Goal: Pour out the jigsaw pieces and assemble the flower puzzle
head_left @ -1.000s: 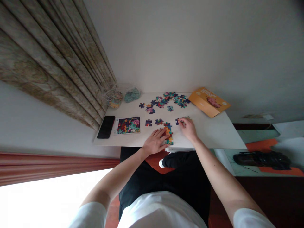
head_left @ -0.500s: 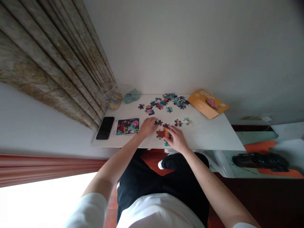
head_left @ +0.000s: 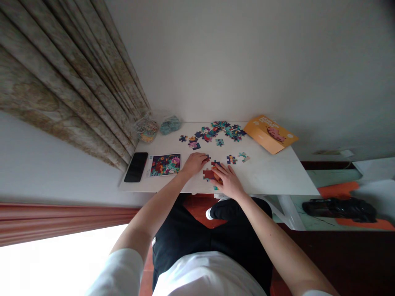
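My left hand (head_left: pixel 194 163) grips a dark puzzle piece (head_left: pixel 207 158) by its left side, with the fingertips covering part of it. Just below and to the right lies a small joined cluster of puzzle pieces (head_left: pixel 208 174), red-brown and orange. Over the right side of that cluster my right hand (head_left: pixel 230 181) rests with its fingers spread, hiding some of the pieces. Beyond the right hand lie a dark puzzle piece with yellow marks (head_left: pixel 231 159) and a pale teal piece (head_left: pixel 243 157).
A heap of puzzle pieces (head_left: pixel 212 130) lies along the table's back, with a single teal piece (head_left: pixel 219 142) in front. Left are a phone (head_left: pixel 135 167), a picture sheet (head_left: pixel 165 165) and two bagged bundles (head_left: pixel 170 125). An orange box (head_left: pixel 271 134) stands at the back right.
My left hand has closed further over the dark piece, so less of it shows. My right hand has flattened and spread over the cluster.
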### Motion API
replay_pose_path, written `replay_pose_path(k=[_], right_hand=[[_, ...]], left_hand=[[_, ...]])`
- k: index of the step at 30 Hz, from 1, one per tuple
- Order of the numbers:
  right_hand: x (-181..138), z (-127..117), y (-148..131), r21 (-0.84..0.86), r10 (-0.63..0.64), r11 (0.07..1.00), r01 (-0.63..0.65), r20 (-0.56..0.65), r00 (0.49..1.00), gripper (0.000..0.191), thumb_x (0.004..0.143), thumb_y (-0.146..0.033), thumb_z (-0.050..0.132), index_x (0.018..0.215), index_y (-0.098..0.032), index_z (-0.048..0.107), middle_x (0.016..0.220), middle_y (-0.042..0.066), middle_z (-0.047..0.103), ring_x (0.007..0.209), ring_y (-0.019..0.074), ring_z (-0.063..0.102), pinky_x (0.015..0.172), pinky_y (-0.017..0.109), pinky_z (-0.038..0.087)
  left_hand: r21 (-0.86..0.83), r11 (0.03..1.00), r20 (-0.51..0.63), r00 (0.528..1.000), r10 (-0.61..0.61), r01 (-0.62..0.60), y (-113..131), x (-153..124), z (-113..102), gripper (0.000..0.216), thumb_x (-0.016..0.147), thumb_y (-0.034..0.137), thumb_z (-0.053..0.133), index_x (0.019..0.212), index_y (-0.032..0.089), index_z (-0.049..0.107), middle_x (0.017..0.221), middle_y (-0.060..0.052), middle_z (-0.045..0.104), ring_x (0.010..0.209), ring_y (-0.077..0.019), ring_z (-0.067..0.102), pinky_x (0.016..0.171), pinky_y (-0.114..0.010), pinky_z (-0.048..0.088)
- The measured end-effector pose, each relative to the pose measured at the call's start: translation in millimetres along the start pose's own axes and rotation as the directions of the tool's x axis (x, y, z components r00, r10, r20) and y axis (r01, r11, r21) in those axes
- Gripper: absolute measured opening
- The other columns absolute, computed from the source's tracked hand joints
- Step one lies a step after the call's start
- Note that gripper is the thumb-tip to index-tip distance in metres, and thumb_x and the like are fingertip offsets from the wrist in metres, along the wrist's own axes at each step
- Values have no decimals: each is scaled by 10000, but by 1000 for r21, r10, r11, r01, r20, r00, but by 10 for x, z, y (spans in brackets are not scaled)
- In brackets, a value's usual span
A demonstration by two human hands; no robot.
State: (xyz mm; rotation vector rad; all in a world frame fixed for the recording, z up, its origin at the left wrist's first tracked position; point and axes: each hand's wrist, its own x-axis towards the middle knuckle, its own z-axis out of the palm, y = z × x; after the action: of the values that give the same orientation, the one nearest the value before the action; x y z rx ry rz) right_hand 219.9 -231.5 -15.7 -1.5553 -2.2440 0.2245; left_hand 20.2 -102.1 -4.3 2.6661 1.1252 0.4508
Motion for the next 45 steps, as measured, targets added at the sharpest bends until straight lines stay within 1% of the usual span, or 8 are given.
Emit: replay_pose_path(k=[12,20,25,28,32,34,37,45], right_hand=[[0,6,11,12,-7,1000,8,-15,1000,513,1004,-463,589,1454,-218,609,1566,128,542,1497,347,439,1228,627,321],[12,25,-8,34,-15,999,15,-14,1000,505,999,-452,607,1454,-234,602,1564,120,547,1501,355,432,1229,639,316],[39,61,100,140,-2,990,16,-97,995,420,1033,-424,535,1393,-237,644,1518,115,591,1457,319,491,1213,585,377],[63,-9,315,194,135,978,-82,-280,951,359,1046,-404,484,1256,-226,715,1363,142,682,1344,286,584,1160,514,456],[80,-135,654,65,327,943,-327,-377,867,390,1020,-443,502,1212,-187,725,1351,199,664,1336,372,550,1135,648,396],[88,-161,779,-21,396,904,-427,-336,855,468,1006,-496,513,1312,-188,686,1468,219,586,1394,442,478,1108,753,335],[125,-144,899,-90,430,883,-460,-234,872,519,1009,-542,494,1409,-247,643,1570,188,509,1443,493,413,1085,838,262],[382,-8,1104,-48,389,910,-411,-235,891,548,1059,-496,358,1446,-210,620,1554,191,538,1470,404,438,1182,740,243]], left_hand=[[-60,998,-40,999,-18,16,-10,-27,14,260,1038,264,580,1239,195,730,1304,-127,727,1239,-248,667,1132,-452,460],[-16,1000,-150,989,-16,13,113,-399,-70,287,1055,259,489,1212,212,724,1287,-114,707,1240,-252,635,1136,-455,480],[27,992,-170,978,-119,125,43,-621,-119,276,998,166,507,1168,208,721,1295,-136,695,1229,-286,644,1098,-458,510],[37,978,-190,962,-195,206,4,-694,-160,262,948,112,516,1118,199,696,1244,-137,699,1171,-291,659,1045,-447,531],[63,956,-200,942,-268,285,5,-726,-182,244,883,68,526,1057,191,644,1133,-134,696,1085,-300,663,988,-442,537],[50,954,-215,936,-279,295,7,-713,-178,231,888,84,526,1061,200,625,1117,-127,690,1083,-300,657,991,-445,531],[-25,954,-245,923,-296,299,-61,-626,-198,226,909,127,523,1096,213,615,1143,-120,678,1111,-289,649,1017,-441,525],[-218,894,-164,888,-429,391,-884,106,-436,404,838,77,524,1196,203,661,1300,-123,662,1292,-274,597,1194,-449,418]])
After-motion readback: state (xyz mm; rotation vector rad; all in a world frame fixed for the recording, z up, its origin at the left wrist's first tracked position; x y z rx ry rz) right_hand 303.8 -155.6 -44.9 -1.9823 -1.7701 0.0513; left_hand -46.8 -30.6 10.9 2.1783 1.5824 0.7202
